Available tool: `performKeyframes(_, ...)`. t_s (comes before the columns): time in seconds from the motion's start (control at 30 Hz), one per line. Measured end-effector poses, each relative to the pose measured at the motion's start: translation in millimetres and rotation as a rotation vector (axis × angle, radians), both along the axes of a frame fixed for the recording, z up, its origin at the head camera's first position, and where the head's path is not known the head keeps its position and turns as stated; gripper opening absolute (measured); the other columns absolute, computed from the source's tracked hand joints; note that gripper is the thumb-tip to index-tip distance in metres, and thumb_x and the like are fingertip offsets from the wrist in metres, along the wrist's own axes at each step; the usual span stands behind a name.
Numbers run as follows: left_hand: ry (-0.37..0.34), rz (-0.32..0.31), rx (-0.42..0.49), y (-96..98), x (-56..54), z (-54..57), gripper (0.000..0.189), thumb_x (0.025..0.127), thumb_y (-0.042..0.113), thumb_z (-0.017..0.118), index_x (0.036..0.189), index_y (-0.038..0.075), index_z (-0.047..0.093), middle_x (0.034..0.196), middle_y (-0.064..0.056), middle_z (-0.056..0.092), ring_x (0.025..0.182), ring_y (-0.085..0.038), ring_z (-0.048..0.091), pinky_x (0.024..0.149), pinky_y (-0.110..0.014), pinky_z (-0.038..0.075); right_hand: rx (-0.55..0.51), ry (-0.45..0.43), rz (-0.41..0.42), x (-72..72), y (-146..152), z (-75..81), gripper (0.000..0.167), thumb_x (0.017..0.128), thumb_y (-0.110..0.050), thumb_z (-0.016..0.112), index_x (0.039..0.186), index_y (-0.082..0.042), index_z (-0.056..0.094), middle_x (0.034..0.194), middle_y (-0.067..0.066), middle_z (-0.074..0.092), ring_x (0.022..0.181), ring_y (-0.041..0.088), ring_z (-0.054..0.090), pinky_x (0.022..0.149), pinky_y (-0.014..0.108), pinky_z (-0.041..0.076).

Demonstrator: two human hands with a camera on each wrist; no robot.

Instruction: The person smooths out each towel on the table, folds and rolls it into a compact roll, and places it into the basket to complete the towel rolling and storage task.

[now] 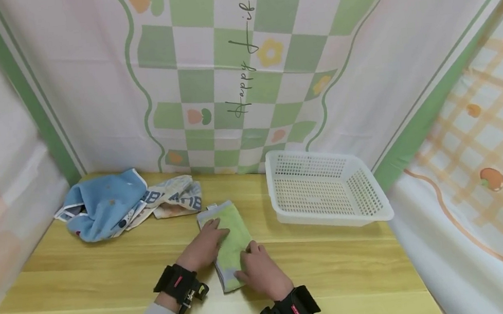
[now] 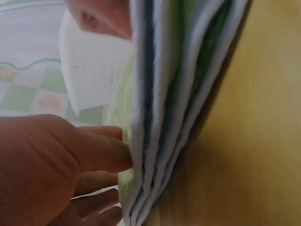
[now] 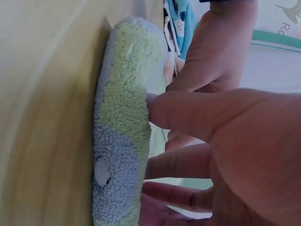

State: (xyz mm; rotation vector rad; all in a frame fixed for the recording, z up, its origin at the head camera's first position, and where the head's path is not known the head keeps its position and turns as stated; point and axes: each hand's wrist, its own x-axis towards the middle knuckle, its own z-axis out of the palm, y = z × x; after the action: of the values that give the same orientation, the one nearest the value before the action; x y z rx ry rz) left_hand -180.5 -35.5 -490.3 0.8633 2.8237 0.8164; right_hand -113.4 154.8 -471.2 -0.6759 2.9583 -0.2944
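Observation:
A green and grey towel (image 1: 234,229), folded into a long narrow strip, lies on the wooden table between both hands. On its left side my left hand (image 1: 202,246) rests with fingertips on the top. The left wrist view shows the towel's stacked layers (image 2: 162,94), their pale edges facing the camera, with the thumb right at the upper one. My right hand (image 1: 265,273) touches the near right side, fingers spread over the surface. In the right wrist view its thumb presses against the rounded fold (image 3: 124,70), which has a white spot on grey.
A white plastic basket (image 1: 328,218) with perforated walls stands at the back right. At the back left lie a crumpled blue cloth (image 1: 108,204) and a cream cloth with blue letters (image 1: 177,196). Printed curtains (image 1: 206,84) hang behind and along the sides of the table (image 1: 349,280).

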Motion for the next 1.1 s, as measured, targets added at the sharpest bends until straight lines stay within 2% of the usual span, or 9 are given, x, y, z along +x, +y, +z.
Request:
performKeyframes(0.13, 0.058, 0.012, 0.048, 2.5, 12.0, 5.7, 0.033, 0.093, -0.004, 0.062, 0.126, -0.008, 0.064, 0.143, -0.038, 0.048, 0.136, -0.051, 0.043, 0.114, -0.059, 0.037, -0.012, -0.010, -0.010, -1.6, -3, 0.8, 0.032, 0.093, -0.032, 0.074, 0.094, 0.000, 0.068, 0.106, 0.013, 0.054, 0.092, 0.024, 0.049, 0.082, 0.034, 0.049)
performKeyframes(0.2, 0.079, 0.001, 0.034, 3.9, 17.4, 8.0, 0.033, 0.093, -0.002, 0.064, 0.125, -0.008, 0.064, 0.140, -0.036, 0.051, 0.133, -0.049, 0.047, 0.113, -0.058, 0.040, -0.010, -0.003, -0.008, -3.0, -4, 1.1, 0.032, 0.093, -0.032, 0.073, 0.090, -0.001, 0.066, 0.104, 0.013, 0.053, 0.091, 0.024, 0.048, 0.081, 0.035, 0.048)
performKeyframes(0.37, 0.012, -0.035, -0.019, 6.9, 24.5, 9.7, 0.036, 0.093, 0.003, 0.068, 0.127, -0.009, 0.063, 0.140, -0.031, 0.054, 0.134, -0.046, 0.048, 0.113, -0.055, 0.041, -0.006, 0.015, -0.006, -3.3, -5, 1.7, 0.033, 0.093, -0.034, 0.073, 0.089, -0.001, 0.067, 0.103, 0.014, 0.055, 0.091, 0.025, 0.051, 0.083, 0.038, 0.050)
performKeyframes(0.43, -0.027, -0.041, -0.031, 7.2, 24.4, 10.9, 0.038, 0.093, 0.003, 0.068, 0.129, -0.009, 0.061, 0.144, -0.031, 0.051, 0.137, -0.045, 0.046, 0.114, -0.054, 0.039, -0.004, 0.015, -0.007, -2.8, -6, 2.0, 0.033, 0.093, -0.034, 0.073, 0.089, -0.001, 0.068, 0.104, 0.014, 0.056, 0.091, 0.025, 0.051, 0.084, 0.038, 0.050)
performKeyframes(0.57, -0.047, -0.069, -0.023, 6.5, 20.1, 10.4, 0.040, 0.094, 0.000, 0.065, 0.132, -0.010, 0.060, 0.148, -0.032, 0.046, 0.139, -0.046, 0.044, 0.116, -0.055, 0.037, -0.001, 0.016, -0.006, -3.4, -6, 2.0, 0.032, 0.094, -0.032, 0.073, 0.085, -0.003, 0.065, 0.103, 0.013, 0.055, 0.089, 0.023, 0.049, 0.082, 0.035, 0.048)
performKeyframes(0.7, -0.059, -0.075, 0.030, 4.9, 15.7, 5.4, 0.041, 0.094, -0.001, 0.064, 0.134, -0.009, 0.058, 0.150, -0.030, 0.045, 0.141, -0.044, 0.042, 0.117, -0.055, 0.035, -0.017, 0.015, 0.003, -5.9, -3, 2.0, 0.031, 0.094, -0.031, 0.073, 0.085, -0.002, 0.066, 0.099, 0.012, 0.056, 0.086, 0.021, 0.052, 0.079, 0.033, 0.051)
performKeyframes(0.8, -0.066, -0.067, 0.073, 3.6, 14.3, 0.8, 0.042, 0.094, -0.001, 0.064, 0.135, -0.007, 0.058, 0.151, -0.028, 0.045, 0.141, -0.044, 0.042, 0.117, -0.055, 0.035, -0.080, -0.009, 0.003, -6.8, 3, 5.6, 0.022, 0.092, -0.024, 0.074, 0.090, -0.002, 0.070, 0.096, 0.010, 0.061, 0.085, 0.019, 0.057, 0.076, 0.031, 0.053)
performKeyframes(0.93, -0.043, -0.080, 0.104, 2.8, 14.0, -3.1, 0.041, 0.094, -0.002, 0.064, 0.134, -0.008, 0.058, 0.149, -0.030, 0.047, 0.140, -0.045, 0.043, 0.116, -0.055, 0.036, -0.182, -0.032, 0.010, -3.3, 11, 13.2, 0.010, 0.088, -0.010, 0.076, 0.096, -0.003, 0.076, 0.095, 0.006, 0.072, 0.087, 0.018, 0.067, 0.076, 0.031, 0.057)
performKeyframes(1.1, 0.050, -0.083, 0.119, 1.6, 16.8, -3.6, 0.033, 0.090, -0.005, 0.068, 0.123, -0.007, 0.065, 0.141, -0.029, 0.053, 0.133, -0.045, 0.048, 0.112, -0.055, 0.041, -0.162, -0.038, 0.041, 5.0, 9, 12.9, 0.010, 0.082, -0.006, 0.081, 0.092, -0.007, 0.081, 0.091, 0.002, 0.077, 0.085, 0.017, 0.071, 0.075, 0.029, 0.058)
